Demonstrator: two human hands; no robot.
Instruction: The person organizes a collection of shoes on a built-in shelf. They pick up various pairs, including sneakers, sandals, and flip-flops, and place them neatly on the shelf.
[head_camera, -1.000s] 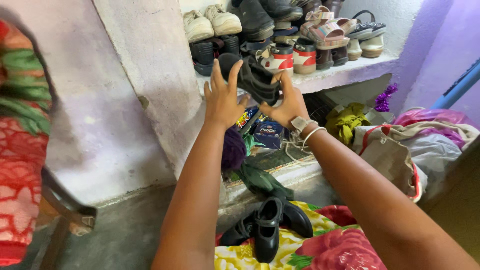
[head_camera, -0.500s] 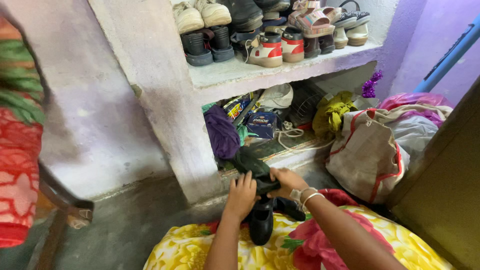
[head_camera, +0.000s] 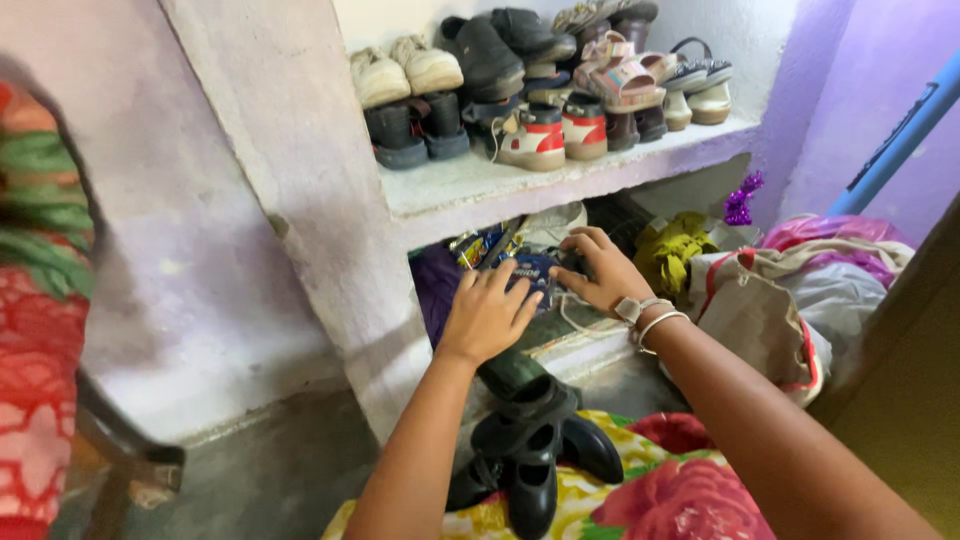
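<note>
Black school shoes (head_camera: 530, 455) lie nearest, on the flowered yellow cloth (head_camera: 690, 495) over the person's lap; at least three can be counted, heaped together, though the pile hides whether there are more. Beyond them both arms reach into the lower niche under the shelf (head_camera: 560, 170). The left hand (head_camera: 487, 313) rests with its fingers spread flat on a blue carton (head_camera: 535, 270), gripping nothing. The right hand (head_camera: 600, 270), a watch and bangle at its wrist, has its fingers curved loosely over dark things deeper in, and whether they grip anything cannot be told. The step in hand looks like sorting through the niche's clutter; the next move would call for a firm hold on one item. Farther up, the shelf carries roughly a dozen shoes and sandals, stacked in two layers. One sack (head_camera: 765, 320) stands at right.
</note>
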